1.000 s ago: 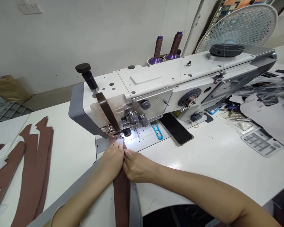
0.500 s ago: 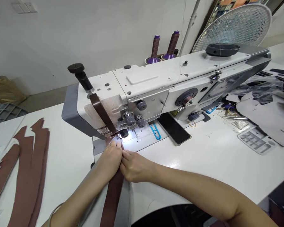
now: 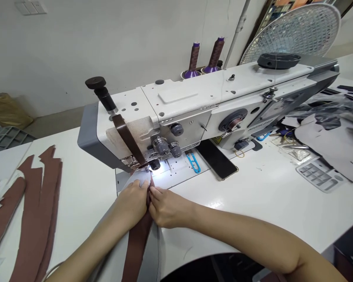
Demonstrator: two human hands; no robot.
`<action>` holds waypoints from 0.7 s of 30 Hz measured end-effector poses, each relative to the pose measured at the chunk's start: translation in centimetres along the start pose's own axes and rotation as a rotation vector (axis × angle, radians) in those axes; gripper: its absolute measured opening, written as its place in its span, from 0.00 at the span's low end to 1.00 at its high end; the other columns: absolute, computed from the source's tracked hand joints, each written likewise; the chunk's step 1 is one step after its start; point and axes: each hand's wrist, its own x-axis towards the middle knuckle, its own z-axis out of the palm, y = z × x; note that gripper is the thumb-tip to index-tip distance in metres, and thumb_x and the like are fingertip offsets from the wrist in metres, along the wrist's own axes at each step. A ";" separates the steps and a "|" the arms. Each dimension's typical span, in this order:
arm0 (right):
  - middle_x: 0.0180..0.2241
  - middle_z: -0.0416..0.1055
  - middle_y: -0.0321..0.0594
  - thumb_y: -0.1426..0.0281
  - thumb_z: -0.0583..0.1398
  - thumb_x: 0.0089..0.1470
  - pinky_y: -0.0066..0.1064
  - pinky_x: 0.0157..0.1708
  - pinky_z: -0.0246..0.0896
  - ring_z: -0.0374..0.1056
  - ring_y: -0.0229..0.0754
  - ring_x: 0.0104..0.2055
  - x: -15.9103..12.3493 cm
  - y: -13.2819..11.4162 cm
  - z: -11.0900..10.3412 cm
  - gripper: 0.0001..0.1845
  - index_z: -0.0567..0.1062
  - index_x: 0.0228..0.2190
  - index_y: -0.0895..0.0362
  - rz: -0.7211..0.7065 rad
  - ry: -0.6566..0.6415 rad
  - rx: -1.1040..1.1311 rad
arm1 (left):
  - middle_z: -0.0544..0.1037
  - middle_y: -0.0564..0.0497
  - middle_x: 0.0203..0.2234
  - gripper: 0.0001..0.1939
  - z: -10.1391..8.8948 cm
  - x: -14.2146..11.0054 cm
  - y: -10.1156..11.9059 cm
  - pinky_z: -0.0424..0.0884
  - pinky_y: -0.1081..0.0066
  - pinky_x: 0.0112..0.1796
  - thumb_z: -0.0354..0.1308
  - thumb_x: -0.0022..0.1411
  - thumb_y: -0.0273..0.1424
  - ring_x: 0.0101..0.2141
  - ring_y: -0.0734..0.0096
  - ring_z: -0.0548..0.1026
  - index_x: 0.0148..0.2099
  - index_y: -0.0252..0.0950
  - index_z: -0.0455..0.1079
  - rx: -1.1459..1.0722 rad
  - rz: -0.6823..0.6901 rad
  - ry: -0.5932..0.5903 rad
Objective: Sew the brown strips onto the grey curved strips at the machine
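One brown strip [image 3: 137,246] ran from one sewing machine [image 3: 182,102] toward worktop's [image 3: 253,196] front edge; right hand [image 3: 168,208] pinched it, left hand [image 3: 133,201] lay half-curled over one grey piece [image 3: 139,178], grip unclear. Two thread spools [image 3: 216,54] stood behind machine.

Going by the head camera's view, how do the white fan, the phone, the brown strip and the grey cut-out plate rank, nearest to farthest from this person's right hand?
From the right hand:
1. Brown strip: right at its fingertips.
2. Phone: ahead, to the right.
3. Grey cut-out plate: farther right.
4. White fan: beyond the machine.
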 end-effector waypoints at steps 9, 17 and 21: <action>0.31 0.76 0.59 0.79 0.54 0.54 0.46 0.38 0.63 0.72 0.54 0.33 0.2 -0.1 0.3 0.09 0.75 0.27 0.66 0.039 0.022 -0.017 | 0.72 0.38 0.44 0.24 -0.4 0.4 0.5 0.67 0.61 0.47 0.40 0.64 0.20 0.44 0.56 0.72 0.60 0.27 0.64 0.015 0.024 0.015; 0.32 0.76 0.62 0.79 0.55 0.53 0.49 0.42 0.61 0.72 0.58 0.37 0.1 -0.2 0.5 0.09 0.75 0.29 0.69 0.044 0.041 -0.033 | 0.72 0.37 0.45 0.26 -0.1 0.4 0.5 0.67 0.62 0.47 0.41 0.64 0.20 0.44 0.57 0.71 0.64 0.25 0.59 -0.002 0.025 0.033; 0.35 0.75 0.66 0.78 0.55 0.54 0.52 0.45 0.60 0.72 0.59 0.39 0.2 -0.2 0.6 0.11 0.76 0.34 0.72 0.046 0.045 -0.057 | 0.73 0.36 0.45 0.26 -0.1 0.6 0.7 0.67 0.62 0.48 0.41 0.64 0.20 0.46 0.56 0.71 0.64 0.24 0.59 0.025 0.048 0.041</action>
